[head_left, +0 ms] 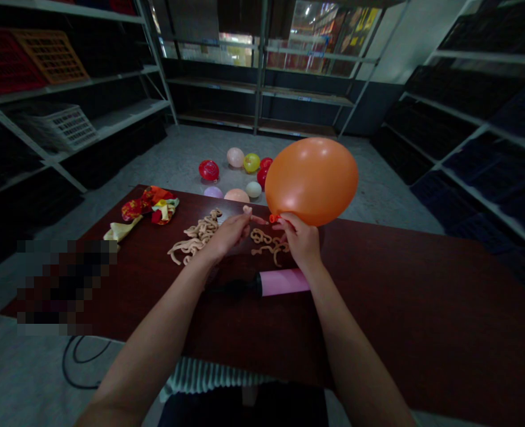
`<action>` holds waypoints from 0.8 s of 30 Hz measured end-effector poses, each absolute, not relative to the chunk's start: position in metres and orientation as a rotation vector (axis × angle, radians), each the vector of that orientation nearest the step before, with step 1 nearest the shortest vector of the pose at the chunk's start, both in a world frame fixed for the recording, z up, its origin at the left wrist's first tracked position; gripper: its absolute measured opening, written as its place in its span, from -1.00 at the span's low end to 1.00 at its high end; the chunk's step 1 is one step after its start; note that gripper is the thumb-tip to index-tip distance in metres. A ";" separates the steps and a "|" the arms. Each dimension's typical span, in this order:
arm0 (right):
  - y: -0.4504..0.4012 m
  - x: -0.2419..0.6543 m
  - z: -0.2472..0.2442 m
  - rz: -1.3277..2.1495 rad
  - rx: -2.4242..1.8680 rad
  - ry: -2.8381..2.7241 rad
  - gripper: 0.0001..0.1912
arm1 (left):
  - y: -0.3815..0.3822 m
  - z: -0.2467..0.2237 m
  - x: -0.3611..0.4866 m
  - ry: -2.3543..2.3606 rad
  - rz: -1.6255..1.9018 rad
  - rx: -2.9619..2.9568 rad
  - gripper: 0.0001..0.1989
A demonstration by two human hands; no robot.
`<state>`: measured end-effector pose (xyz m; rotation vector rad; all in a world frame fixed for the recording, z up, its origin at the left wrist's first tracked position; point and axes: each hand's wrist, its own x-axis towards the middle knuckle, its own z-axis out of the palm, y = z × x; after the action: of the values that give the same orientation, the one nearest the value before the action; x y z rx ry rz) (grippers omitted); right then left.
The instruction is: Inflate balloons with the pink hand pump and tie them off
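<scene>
My right hand [304,242] is the nearer one: its fingers are closed on the neck [273,219] of the orange balloon [312,181]. From these fingers the round body goes to one o'clock, and its long axis runs about from eight to two. The mouth of the neck looks to nine o'clock, where my left hand [232,235] points one finger, just beside it; if its other fingers grip something, I cannot tell.

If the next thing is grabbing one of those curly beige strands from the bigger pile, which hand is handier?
Probably the left hand: it is right beside the bigger pile, while the right hand is pinching the orange balloon.
</scene>
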<state>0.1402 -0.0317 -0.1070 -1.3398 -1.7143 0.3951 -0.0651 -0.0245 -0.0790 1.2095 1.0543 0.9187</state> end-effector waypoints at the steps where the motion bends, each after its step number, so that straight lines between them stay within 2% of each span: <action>1: -0.032 0.140 -0.107 0.396 -1.338 -1.714 -0.72 | -0.024 -0.081 -0.065 1.056 0.887 1.218 -0.48; 11: -0.032 0.140 -0.107 0.393 -1.355 -1.726 -0.72 | -0.018 -0.093 -0.066 0.920 0.946 1.319 -0.83; 17: -0.033 0.139 -0.104 0.430 -1.382 -1.709 -0.70 | -0.014 -0.097 -0.071 1.020 1.022 1.348 -0.72; 21: -0.034 0.139 -0.104 0.430 -1.393 -1.709 -0.71 | -0.014 -0.094 -0.071 1.173 1.095 1.378 -0.77; 24: -0.033 0.139 -0.105 0.423 -1.380 -1.698 -0.71 | -0.015 -0.090 -0.067 1.106 1.185 1.249 -0.72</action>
<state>0.1390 -0.0332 -0.1046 -1.3799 -1.6975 0.4227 -0.0668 -0.0151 -0.0900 1.2491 1.1059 1.1847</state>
